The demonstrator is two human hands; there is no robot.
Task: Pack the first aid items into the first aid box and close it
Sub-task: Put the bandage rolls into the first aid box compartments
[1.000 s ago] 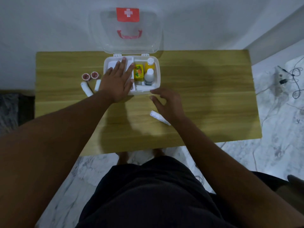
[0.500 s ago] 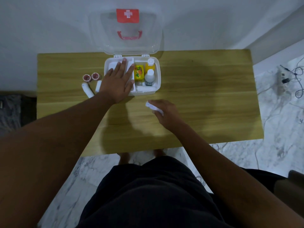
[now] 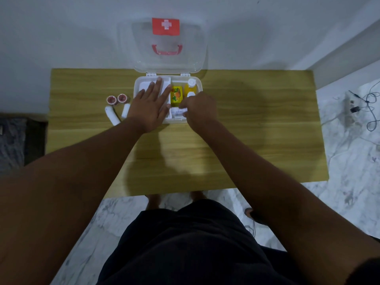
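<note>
Head view, L to R. Far left on the light wooden table [image 3: 257, 128] you've got two small red-centred tape rolls [image 3: 116, 99] and two short white cylindrical rolls [image 3: 118, 113], all still outside the box. They look light and soft, prob gauze or tape, so take each across its middle w/ a loose pinch; they'll roll if nudged.

Your left hand [image 3: 150, 105] lies flat, fingers spread and holding nothing, pressing on the left compartment of the white plastic first aid box [image 3: 138, 87], steadying it. Clear hinged lid w/ red cross label [image 3: 165, 46] stands open at the back.

Inside, mid: small yellow printed carton [image 3: 176, 95], then an orange-yellow bottle w/ white cap [image 3: 191, 87]; rigid, smooth, maybe slippery.

Your right hand [image 3: 198, 110] is curled over the box's front right, fingertips pinching a small white flat tube or packet [image 3: 178, 112] low into the front compartment. Thin and light, looks squashable, so grip it by the edges, don't crush.
</note>
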